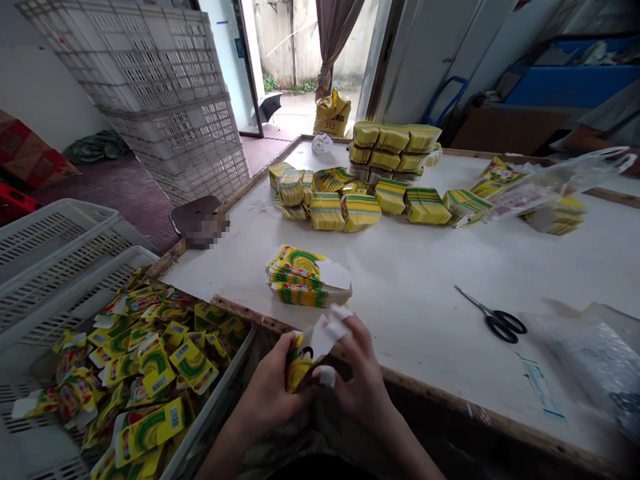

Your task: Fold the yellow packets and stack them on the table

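Note:
A small yellow-and-green carton (297,371) with a white flap is held in my left hand (270,383), its fingers closed round the sides. My right hand (361,377) is beside the flap with thumb and fingers apart, slightly blurred. White coverings wrap its thumb and fingertips; whether they touch the flap I cannot tell. Just beyond my hands, a stack of flat, unfolded cartons (303,277) lies on the white table (400,287). To the left, many folded yellow cartons (150,367) fill a white plastic crate (215,407).
Bundles of flat cartons (327,210) line the table's far part, with a taller pile (395,143) behind. Black-handled scissors (500,323) and clear plastic wrap (585,360) lie right. Tall white crates (165,87) stand left. Another person's arm (595,140) shows at the right edge.

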`<state>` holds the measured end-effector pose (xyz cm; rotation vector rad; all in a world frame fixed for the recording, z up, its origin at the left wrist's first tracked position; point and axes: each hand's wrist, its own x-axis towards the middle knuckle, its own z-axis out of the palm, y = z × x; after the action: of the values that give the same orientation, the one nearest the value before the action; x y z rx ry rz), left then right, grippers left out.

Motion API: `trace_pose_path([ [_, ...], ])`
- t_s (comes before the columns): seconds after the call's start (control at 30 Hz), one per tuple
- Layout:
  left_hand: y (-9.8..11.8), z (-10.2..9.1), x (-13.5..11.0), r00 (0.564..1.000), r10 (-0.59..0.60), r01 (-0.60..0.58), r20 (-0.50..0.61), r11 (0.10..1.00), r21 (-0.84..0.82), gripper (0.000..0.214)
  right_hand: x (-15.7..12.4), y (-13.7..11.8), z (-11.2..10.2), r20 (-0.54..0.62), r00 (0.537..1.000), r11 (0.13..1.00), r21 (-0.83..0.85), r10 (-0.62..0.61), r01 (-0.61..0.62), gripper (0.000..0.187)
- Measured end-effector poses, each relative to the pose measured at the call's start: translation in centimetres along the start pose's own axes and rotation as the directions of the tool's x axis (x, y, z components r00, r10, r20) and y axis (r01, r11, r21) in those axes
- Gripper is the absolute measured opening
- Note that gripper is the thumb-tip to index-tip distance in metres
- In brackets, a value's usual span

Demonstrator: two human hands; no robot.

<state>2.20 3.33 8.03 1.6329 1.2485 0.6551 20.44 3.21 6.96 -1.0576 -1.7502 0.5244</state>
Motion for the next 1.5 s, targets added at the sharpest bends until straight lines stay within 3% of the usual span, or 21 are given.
trace_pose_path([
  [0.03, -0.1, 0.6, 0.0, 0.999, -0.001, 0.003, -0.052, 0.999, 0.04, 0.061, -0.3, 0.0, 0.3, -0.075, 0.988, 0.987, 0.105, 0.132, -0.124, 0.06],
  [0.07, -0.3, 1.1, 0.0, 0.995, 0.002, 0.006, -0.098, 0.996, 0.084, 0.065, -0.5, 0.0, 0.6, -0.075, 0.962, 0.942, 0.234, 0.263, -0.239, 0.065],
  [0.13, -0.8, 1.8, -0.3, 0.987, 0.027, 0.001, -0.16, 0.986, 0.168, 0.072, -0.4, -0.3, 1.0, 0.118, 0.898, 0.781, 0.454, 0.424, -0.429, 0.057],
  [0.2, -1.1, 2.3, -0.6, 0.979, 0.08, -0.036, -0.187, 0.973, 0.23, 0.073, 0.1, -0.9, 1.1, 0.33, 0.822, 0.623, 0.537, 0.465, -0.568, 0.047],
  [0.23, -1.2, 2.5, -0.8, 0.975, 0.122, -0.072, -0.188, 0.965, 0.252, 0.072, 0.4, -1.1, 1.2, 0.38, 0.793, 0.579, 0.543, 0.476, -0.608, 0.045],
  [0.33, -1.1, 2.9, -1.0, 0.955, 0.235, -0.176, -0.18, 0.941, 0.29, 0.066, 1.0, -1.4, 1.4, 0.402, 0.756, 0.53, 0.543, 0.517, -0.652, 0.045],
  [0.4, -0.9, 2.8, -1.0, 0.948, 0.256, -0.192, -0.188, 0.933, 0.304, 0.06, 0.9, -1.3, 1.6, 0.409, 0.758, 0.514, 0.562, 0.509, -0.648, 0.047],
  [0.47, -0.7, 2.6, -0.9, 0.953, 0.226, -0.157, -0.199, 0.937, 0.313, 0.055, 0.3, -1.0, 1.7, 0.395, 0.793, 0.547, 0.576, 0.464, -0.607, 0.049],
  [0.57, -0.9, 2.3, -0.6, 0.972, 0.143, -0.092, -0.185, 0.961, 0.262, 0.049, -0.7, -1.1, 1.8, 0.362, 0.873, 0.736, 0.483, 0.326, -0.475, 0.06],
  [0.63, -1.3, 2.5, -0.5, 0.976, 0.129, -0.1, -0.174, 0.981, 0.168, 0.049, -1.0, -1.2, 1.8, 0.359, 0.91, 0.871, 0.358, 0.205, -0.338, 0.063],
  [0.73, -1.9, 3.0, -0.4, 0.956, 0.156, -0.159, -0.247, 0.987, 0.009, 0.063, -1.1, -0.9, 1.7, 0.302, 0.948, 0.954, 0.241, 0.099, -0.176, 0.055],
  [0.83, -2.1, 3.0, -0.4, 0.918, 0.154, -0.152, -0.367, 0.988, 0.034, 0.068, -1.2, 0.0, 1.6, 0.178, 0.98, 0.972, 0.202, 0.085, -0.121, 0.051],
  [0.9, -2.1, 2.4, -0.6, 0.92, 0.141, -0.1, -0.367, 0.987, 0.128, 0.06, -1.3, 0.7, 1.5, 0.169, 0.984, 0.983, 0.162, 0.054, -0.082, 0.053],
  [1.0, -2.0, 1.1, -0.8, 0.941, 0.15, -0.08, -0.303, 0.969, 0.234, 0.055, -1.2, 1.2, 1.2, 0.267, 0.964, 0.994, 0.101, 0.009, -0.038, 0.053],
  [1.17, -1.6, -0.8, -0.7, 0.959, 0.189, -0.114, -0.21, 0.939, 0.323, 0.053, 0.7, 1.0, -0.6, 0.455, 0.888, 0.993, 0.063, 0.063, -0.103, 0.024],
  [1.27, -1.0, -1.3, -0.4, 0.962, 0.205, -0.145, -0.179, 0.942, 0.302, 0.051, 1.9, 1.0, -1.5, 0.505, 0.862, 0.988, 0.111, 0.038, -0.109, 0.02],
  [1.37, -0.6, -0.9, -0.3, 0.938, 0.204, -0.134, -0.281, 0.959, 0.249, 0.052, 1.6, 1.2, -0.7, 0.435, 0.898, 0.973, 0.172, 0.064, -0.153, 0.02],
  [1.43, -0.8, -0.4, -0.4, 0.919, 0.148, -0.093, -0.366, 0.982, 0.163, 0.053, 0.9, 1.2, 0.4, 0.357, 0.93, 0.964, 0.208, 0.085, -0.168, 0.032],
  [1.5, -1.3, 0.1, -0.7, 0.893, 0.052, -0.068, -0.446, 0.997, -0.021, 0.055, 0.7, 1.0, 1.4, 0.3, 0.95, 0.952, 0.257, 0.083, -0.164, 0.057],
])
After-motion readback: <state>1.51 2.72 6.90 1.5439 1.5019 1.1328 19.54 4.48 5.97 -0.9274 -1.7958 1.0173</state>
